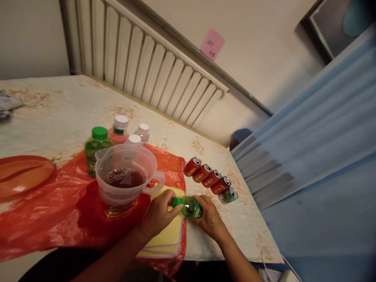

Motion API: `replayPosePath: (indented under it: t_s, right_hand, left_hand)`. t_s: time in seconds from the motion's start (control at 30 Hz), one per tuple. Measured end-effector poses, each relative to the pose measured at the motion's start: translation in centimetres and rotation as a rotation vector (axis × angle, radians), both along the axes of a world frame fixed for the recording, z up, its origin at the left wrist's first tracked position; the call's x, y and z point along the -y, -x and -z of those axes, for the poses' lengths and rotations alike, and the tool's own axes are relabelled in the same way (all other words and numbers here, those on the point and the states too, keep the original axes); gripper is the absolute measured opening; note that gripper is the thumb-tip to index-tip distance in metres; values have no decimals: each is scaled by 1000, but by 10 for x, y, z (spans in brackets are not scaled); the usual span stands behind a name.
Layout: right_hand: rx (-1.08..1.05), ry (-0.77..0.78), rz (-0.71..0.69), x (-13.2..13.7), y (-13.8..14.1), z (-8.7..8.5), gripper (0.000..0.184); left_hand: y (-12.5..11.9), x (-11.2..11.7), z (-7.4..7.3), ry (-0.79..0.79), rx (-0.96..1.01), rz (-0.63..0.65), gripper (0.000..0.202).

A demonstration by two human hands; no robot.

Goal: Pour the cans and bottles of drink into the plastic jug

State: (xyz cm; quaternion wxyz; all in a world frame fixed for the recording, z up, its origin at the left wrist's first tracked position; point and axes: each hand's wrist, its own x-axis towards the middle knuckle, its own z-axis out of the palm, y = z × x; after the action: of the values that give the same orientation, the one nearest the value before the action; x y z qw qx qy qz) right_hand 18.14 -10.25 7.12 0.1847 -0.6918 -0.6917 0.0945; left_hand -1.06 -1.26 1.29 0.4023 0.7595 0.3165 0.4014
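Note:
A small green bottle (190, 207) is held tilted over the table, its cap end pointing left. My right hand (209, 217) is wrapped round the bottle's body. With thumb and fingers, my left hand (163, 211) grips the green cap (176, 202) on its neck. To the left stands a clear plastic measuring jug (117, 196) partly filled with dark, bubbly liquid (126, 178). Beneath my left hand lies a yellow sheet (169, 235) on red plastic.
Several drink cans (202, 172) stand in a row at right. Behind the jug are a green-capped bottle (98, 150) and several white-capped bottles (120, 129). An orange dish (26, 172) sits at far left. Red plastic (58, 211) covers part of the floral tablecloth (96, 102).

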Motion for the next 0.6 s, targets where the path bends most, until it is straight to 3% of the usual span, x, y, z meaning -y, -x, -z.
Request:
replayPosePath:
  t_s: [0.2,0.37,0.43,0.6]
  right_hand:
    - [42,-4,-9,1,4,0,52]
    - [35,19,-6,3,5,3,53]
    - [15,41,-5,3,5,3,52]
    - [-49,78,29,4,3,1,56]
  left_hand:
    - [0,2,3,-54,-142,-62,28]
    - [2,5,2,9,-203,-60,19]
    - [5,7,0,-2,-131,-28,15]
    - [15,9,-6,-140,48,178,27]
